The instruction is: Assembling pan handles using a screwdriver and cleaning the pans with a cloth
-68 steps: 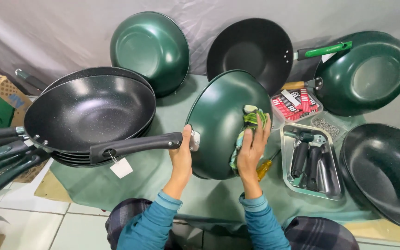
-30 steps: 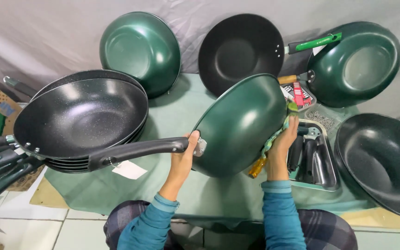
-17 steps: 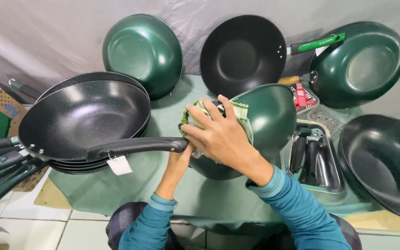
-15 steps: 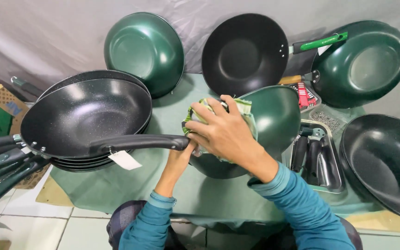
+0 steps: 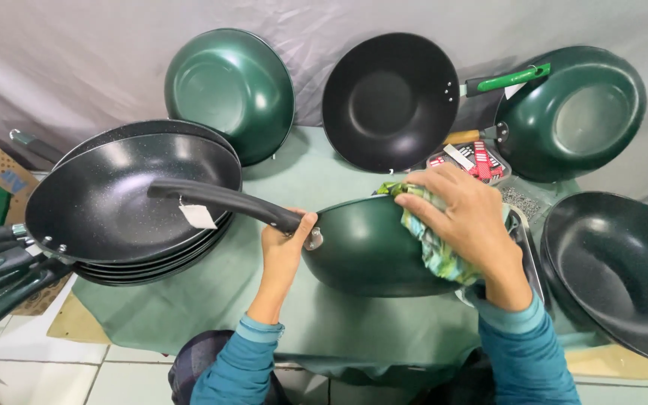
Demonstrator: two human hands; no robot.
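Green cloth over the table (image 5: 211, 292) carries, nearest, a dark green round metal wok (image 5: 373, 251) whose black handle the left hand (image 5: 285, 244) grips while the right hand (image 5: 466, 217) clutches a crumpled green patterned rag (image 5: 433, 251) against it, a stack of black speckled pans (image 5: 125, 202) crowding the left and upright green woks (image 5: 230, 90) leaning on grey sheeting beyond.

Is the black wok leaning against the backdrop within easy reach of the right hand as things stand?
Probably yes: the right hand presses a cloth on the green wok, and the black wok leans just beyond with nothing between.
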